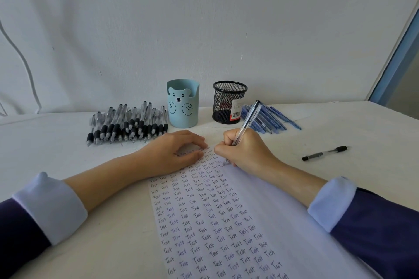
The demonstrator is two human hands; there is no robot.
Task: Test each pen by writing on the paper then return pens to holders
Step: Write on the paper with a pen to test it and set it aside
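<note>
From the head camera, the right hand (pixel 247 149) has its grip closed round a pen (pixel 248 120), whose tip touches the paper (pixel 226 222) near its far edge. The left hand (pixel 174 152) rests on the paper, grip loose and holding nothing. Beyond them on the table (pixel 56 149) stand a bear cup (pixel 183 108) and a mesh cup (pixel 229 102), between heaps of black pens (pixel 127 124) and blue pens (pixel 272 118).

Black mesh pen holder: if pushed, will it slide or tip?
No pens stick out of the black mesh pen holder, so it is probably light and may slide. Its base looks nearly as wide as its rim, so tipping seems unlikely.
</note>
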